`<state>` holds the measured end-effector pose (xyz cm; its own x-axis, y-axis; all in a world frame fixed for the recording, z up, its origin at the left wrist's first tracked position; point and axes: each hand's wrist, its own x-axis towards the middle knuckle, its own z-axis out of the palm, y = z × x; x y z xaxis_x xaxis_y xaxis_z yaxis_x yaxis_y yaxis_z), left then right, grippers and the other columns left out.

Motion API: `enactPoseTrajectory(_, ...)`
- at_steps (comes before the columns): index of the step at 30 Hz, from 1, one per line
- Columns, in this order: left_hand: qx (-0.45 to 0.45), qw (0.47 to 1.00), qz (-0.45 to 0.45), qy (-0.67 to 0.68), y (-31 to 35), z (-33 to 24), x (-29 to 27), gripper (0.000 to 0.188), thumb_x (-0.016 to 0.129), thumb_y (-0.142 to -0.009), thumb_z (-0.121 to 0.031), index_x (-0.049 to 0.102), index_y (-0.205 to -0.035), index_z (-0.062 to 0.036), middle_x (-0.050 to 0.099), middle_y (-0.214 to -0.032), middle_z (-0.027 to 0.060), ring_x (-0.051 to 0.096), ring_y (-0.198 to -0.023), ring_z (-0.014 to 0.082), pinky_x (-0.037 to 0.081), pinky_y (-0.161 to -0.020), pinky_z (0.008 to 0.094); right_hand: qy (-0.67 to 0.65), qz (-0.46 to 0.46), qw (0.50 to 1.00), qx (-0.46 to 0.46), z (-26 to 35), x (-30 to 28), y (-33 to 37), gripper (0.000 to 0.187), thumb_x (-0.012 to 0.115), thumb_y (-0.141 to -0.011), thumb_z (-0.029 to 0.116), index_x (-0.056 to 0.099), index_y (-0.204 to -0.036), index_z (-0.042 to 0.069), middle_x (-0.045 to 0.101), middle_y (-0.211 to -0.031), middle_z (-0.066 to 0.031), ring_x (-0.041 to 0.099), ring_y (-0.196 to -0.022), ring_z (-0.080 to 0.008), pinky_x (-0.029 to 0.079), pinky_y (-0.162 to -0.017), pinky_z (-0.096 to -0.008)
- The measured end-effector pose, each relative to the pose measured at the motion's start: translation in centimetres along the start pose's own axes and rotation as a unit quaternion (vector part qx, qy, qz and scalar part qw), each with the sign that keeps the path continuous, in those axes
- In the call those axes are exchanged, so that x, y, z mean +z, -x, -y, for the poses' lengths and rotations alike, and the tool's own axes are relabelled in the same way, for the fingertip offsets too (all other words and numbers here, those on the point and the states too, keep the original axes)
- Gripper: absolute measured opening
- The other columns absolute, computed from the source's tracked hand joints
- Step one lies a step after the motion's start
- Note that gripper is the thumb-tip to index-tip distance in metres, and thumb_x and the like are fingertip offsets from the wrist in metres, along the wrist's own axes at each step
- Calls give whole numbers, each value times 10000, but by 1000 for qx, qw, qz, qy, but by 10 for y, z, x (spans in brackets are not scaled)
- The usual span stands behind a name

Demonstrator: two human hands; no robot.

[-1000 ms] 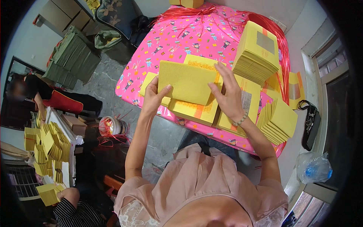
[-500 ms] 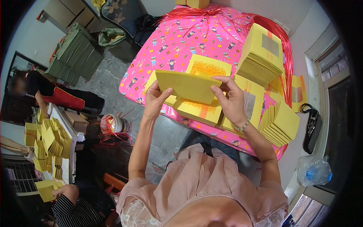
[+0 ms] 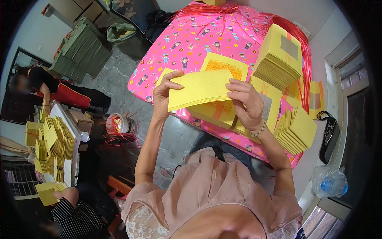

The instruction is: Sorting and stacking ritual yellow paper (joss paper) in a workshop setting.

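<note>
Between my two hands I hold a stack of yellow paper (image 3: 201,88), tilted so that its broad face shows. My left hand (image 3: 165,91) grips its left end, with fingers over the top corner. At the right end my right hand (image 3: 247,102), with a bead bracelet at the wrist, has its fingers curled over the edge. Below the held stack lies a pile of yellow paper (image 3: 213,116) with an orange-red print. Behind it sits a yellow sheet (image 3: 238,71) with an orange pattern. Just right of my right hand is a pile with a silver patch (image 3: 266,101).
A pink patterned cover (image 3: 167,53) lies over the table. A tall yellow paper stack (image 3: 277,59), a fanned stack (image 3: 295,130) and red strands (image 3: 304,79) are at the right. Two people work at a white table (image 3: 68,174) on the left; a bucket (image 3: 119,124) stands on the floor.
The held paper stack has tipped from showing its layered edge to showing its flat face. My left fingers have moved over its top corner, and my right fingers have shifted along its edge.
</note>
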<state>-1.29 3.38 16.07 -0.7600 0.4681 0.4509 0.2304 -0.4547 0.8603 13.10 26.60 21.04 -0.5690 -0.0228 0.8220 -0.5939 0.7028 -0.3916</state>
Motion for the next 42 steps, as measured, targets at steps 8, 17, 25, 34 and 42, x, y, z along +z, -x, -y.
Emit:
enactPoseTrajectory(8, 8, 999, 49, 5, -2, 0, -4, 242, 624, -818, 104, 691, -1005, -35, 583, -1337, 151, 594, -1192, 257, 490, -997, 387, 10, 0, 1000, 3, -12, -10, 4, 317, 656, -733, -147, 628, -988, 38, 691, -1082, -128, 663, -1093, -349, 552, -874, -388)
enactPoseTrajectory(17, -274, 955, 109, 26, -15, -18, 24, 470, 457, -1020, -344, 545, -1326, 2, 607, -1287, 144, 629, -1067, 164, 508, -913, 307, -117, 2, 993, -14, -14, -23, -15, 331, 576, -770, -210, 599, -999, 28, 680, -1127, -148, 643, -1150, -362, 545, -906, -380)
enactPoseTrajectory(25, -363, 921, 87, 115, -22, -27, 58, 469, 519, -1035, -329, 517, -1364, 5, 654, -1215, 85, 640, -1076, 137, 508, -924, 272, -145, 15, 987, 63, -8, -25, -10, 299, 563, -861, -139, 558, -1100, 41, 611, -1258, -164, 601, -1199, -321, 498, -979, -394)
enactPoseTrajectory(34, -209, 975, 7, 72, -8, -21, 73, 421, 484, -1059, -211, 449, -1427, -8, 625, -1275, 72, 596, -1135, 109, 475, -955, 261, -308, -16, 879, 364, 19, -6, 9, 544, 400, -1078, 333, 285, -1476, -20, 428, -1436, -140, 442, -1305, -204, 359, -1089, -327)
enactPoseTrajectory(42, -176, 984, -40, -8, 8, -15, 94, 478, 391, -1087, -320, 428, -1426, 14, 563, -1354, 91, 535, -1225, 146, 422, -1027, 287, -248, -69, 900, 351, 27, 10, 11, 409, 436, -1075, 253, 392, -1372, -25, 574, -1201, -122, 532, -1098, -148, 437, -946, -306)
